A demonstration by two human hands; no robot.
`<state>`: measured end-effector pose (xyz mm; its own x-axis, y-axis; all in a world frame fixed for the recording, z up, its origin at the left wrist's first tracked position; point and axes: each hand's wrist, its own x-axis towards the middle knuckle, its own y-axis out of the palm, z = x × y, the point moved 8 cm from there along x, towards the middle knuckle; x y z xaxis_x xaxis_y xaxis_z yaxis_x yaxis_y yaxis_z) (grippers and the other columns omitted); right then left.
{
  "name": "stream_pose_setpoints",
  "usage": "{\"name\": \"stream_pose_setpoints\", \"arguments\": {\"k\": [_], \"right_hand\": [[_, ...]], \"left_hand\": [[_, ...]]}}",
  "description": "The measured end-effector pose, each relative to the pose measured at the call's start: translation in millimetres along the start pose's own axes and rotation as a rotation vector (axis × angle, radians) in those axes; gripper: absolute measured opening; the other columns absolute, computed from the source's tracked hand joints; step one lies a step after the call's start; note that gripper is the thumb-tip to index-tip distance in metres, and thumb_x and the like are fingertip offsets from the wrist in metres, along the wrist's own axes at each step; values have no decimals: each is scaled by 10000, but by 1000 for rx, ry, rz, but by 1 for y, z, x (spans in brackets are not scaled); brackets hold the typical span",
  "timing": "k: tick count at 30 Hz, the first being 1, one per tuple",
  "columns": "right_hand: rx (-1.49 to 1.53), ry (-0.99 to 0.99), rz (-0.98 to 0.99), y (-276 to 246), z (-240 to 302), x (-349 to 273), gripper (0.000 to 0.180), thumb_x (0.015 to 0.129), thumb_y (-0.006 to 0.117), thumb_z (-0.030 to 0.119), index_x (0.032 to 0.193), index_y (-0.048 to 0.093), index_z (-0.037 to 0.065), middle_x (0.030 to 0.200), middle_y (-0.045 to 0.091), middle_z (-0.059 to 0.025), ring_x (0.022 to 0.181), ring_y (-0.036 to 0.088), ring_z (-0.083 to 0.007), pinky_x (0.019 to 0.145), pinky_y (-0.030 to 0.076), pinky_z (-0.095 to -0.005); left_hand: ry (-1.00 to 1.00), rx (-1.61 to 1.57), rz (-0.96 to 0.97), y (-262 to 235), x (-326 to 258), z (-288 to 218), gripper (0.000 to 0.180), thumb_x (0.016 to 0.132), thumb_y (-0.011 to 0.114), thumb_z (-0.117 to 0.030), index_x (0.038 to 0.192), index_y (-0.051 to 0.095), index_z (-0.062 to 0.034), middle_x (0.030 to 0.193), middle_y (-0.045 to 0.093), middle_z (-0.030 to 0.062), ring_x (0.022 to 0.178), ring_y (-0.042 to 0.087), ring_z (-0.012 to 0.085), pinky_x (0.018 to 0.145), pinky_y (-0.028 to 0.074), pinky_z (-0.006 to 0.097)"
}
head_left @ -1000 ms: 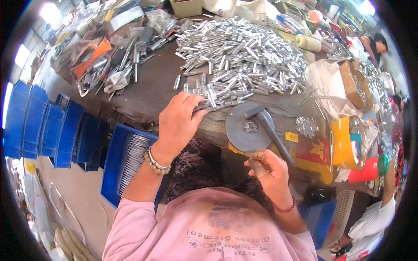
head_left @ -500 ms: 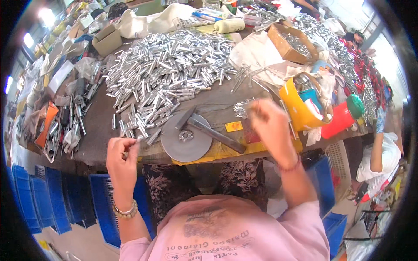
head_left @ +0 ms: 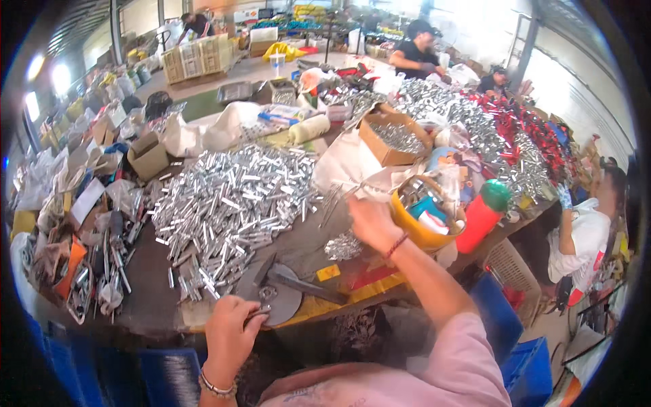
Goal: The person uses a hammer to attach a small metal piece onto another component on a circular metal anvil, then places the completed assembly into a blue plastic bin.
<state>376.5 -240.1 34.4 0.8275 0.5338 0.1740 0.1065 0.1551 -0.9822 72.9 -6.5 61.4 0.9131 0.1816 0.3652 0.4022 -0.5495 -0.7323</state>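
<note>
My left hand (head_left: 232, 329) is at the front edge of the table, thumb and fingertips closed on a small metal piece (head_left: 260, 311). That piece is over a round grey disc (head_left: 288, 309). A hammer (head_left: 306, 285) lies across the disc, its head on the left. My right hand (head_left: 371, 222) reaches across the table beside some thin metal rods (head_left: 330, 205); its fingertips are blurred, so I cannot make out a grip. Just below it is a small heap of shiny metal bits (head_left: 343, 247). A large pile of short silver tubes (head_left: 227, 207) covers the table's left half.
Right of my right arm stand a yellow bucket (head_left: 401, 227) and a red container with a green lid (head_left: 479, 218). Farther back is a cardboard box of metal parts (head_left: 395, 144). A small yellow card (head_left: 328, 273) lies near the hammer. Other people (head_left: 419, 51) work beyond the table.
The view has tilted up, bringing the room into sight. My right hand has gone forward to the thin rods. My left hand has come to the disc with its metal piece.
</note>
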Motion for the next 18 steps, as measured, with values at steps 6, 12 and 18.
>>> {"name": "stream_pose_setpoints", "arguments": {"k": [6,12,18], "right_hand": [[651,-107,-74,-50,60,-45,275,900,726,74,1169,682,37,1000,770,-149,940,766,-305,837,614,-445],[1324,-136,203,-22,150,-99,174,933,747,38,1088,671,15,907,711,-120,827,698,-178,749,565,-371],[892,-354,11,-35,165,-118,147,898,702,27,1036,651,28,1042,691,-166,970,701,-438,802,574,-491]], "left_hand": [[-6,-27,-7,1,1,8,132,865,874,-98,952,785,-56,893,654,106,895,671,347,769,531,448],[-39,-83,-16,2,4,9,127,855,868,-82,948,802,-26,885,694,132,887,672,352,784,521,445],[19,-90,-44,2,4,10,161,864,874,-94,1006,805,-62,935,683,117,894,680,343,767,537,427]]}}
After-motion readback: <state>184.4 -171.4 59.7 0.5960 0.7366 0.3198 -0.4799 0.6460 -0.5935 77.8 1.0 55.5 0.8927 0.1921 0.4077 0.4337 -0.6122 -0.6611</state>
